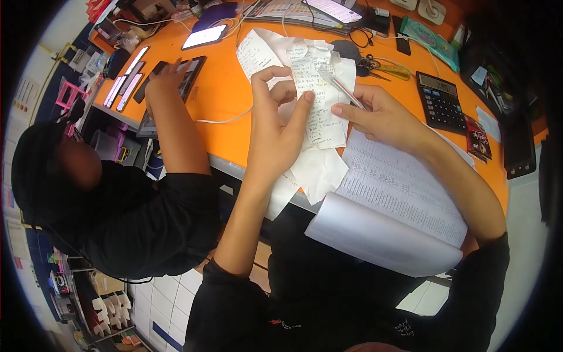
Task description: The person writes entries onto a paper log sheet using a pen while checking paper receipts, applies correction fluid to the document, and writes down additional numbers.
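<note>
My left hand (275, 126) grips a narrow slip of paper (319, 126) covered in handwriting, thumb on its front. More crumpled slips (258, 56) lie behind and below it. In my right hand (381, 117) a pen (350, 94) is pinched between thumb and fingers, its tip pointing up and left over the slip. Under my right forearm spreads an open notebook (399, 182) with densely written rows; its near page (381, 237) curls over the desk edge.
A co-worker in black (129, 223) sits at the left, a hand over a tablet (190, 76). Several phones (203, 37) lie on the orange desk (229, 138). A calculator (440, 100), a red packet (478, 138), scissors (369, 64) and white cables (226, 120) are around the papers.
</note>
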A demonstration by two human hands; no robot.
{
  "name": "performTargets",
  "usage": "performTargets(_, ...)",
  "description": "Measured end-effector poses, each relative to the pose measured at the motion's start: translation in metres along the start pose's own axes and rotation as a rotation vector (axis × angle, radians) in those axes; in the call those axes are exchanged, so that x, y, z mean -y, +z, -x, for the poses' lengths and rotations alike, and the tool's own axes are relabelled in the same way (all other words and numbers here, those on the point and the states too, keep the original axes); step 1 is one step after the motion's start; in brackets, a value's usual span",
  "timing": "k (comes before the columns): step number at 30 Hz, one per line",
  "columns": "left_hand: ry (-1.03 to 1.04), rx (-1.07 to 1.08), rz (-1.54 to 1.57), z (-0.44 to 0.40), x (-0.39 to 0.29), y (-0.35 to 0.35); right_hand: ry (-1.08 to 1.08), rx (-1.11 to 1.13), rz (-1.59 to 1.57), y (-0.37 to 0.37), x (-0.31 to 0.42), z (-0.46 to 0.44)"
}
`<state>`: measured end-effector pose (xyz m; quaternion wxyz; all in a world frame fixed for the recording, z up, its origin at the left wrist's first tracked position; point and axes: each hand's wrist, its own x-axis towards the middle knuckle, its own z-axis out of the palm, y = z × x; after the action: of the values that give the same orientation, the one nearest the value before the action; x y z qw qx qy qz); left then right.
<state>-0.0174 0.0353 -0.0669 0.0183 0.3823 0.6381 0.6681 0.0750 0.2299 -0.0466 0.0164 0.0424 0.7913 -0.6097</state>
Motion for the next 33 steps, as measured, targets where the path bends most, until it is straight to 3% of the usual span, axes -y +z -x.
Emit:
performTargets(7,-0.099,-0.036,0.098,0.005,-0.007,0.006,-0.051,0.063,-0.081,-0.003,-0.005,-0.002)
performTargets(9,0.156,0.073,-0.256,0.000,0.004,-0.003,-0.054,0.053,-0.079,-0.003,-0.004,-0.002)
performTargets(12,0.024,0.090,-0.214,0.002,-0.002,0.000,-0.030,0.097,-0.067,-0.008,-0.001,0.000)
performTargets(19,0.019,0.016,-0.121,0.002,-0.002,0.009,-0.050,0.124,-0.102,-0.008,-0.006,-0.002)
performTargets(21,0.083,0.028,-0.335,0.003,0.002,0.002,-0.190,-0.034,-0.189,-0.002,-0.012,0.000)
performTargets(26,-0.032,-0.007,-0.282,0.005,0.001,0.003,-0.128,-0.197,-0.380,-0.041,-0.032,-0.001)
performTargets(28,-0.054,-0.017,-0.266,0.003,0.001,0.005,-0.344,-0.444,-0.352,-0.035,-0.035,-0.012)
performTargets(30,0.014,0.046,-0.358,0.001,0.008,0.000,-0.327,-0.467,-0.356,-0.044,-0.022,-0.003)
performTargets(33,0.068,0.097,-0.429,-0.001,0.005,0.004,-0.208,-0.108,-0.370,-0.059,-0.004,0.008)
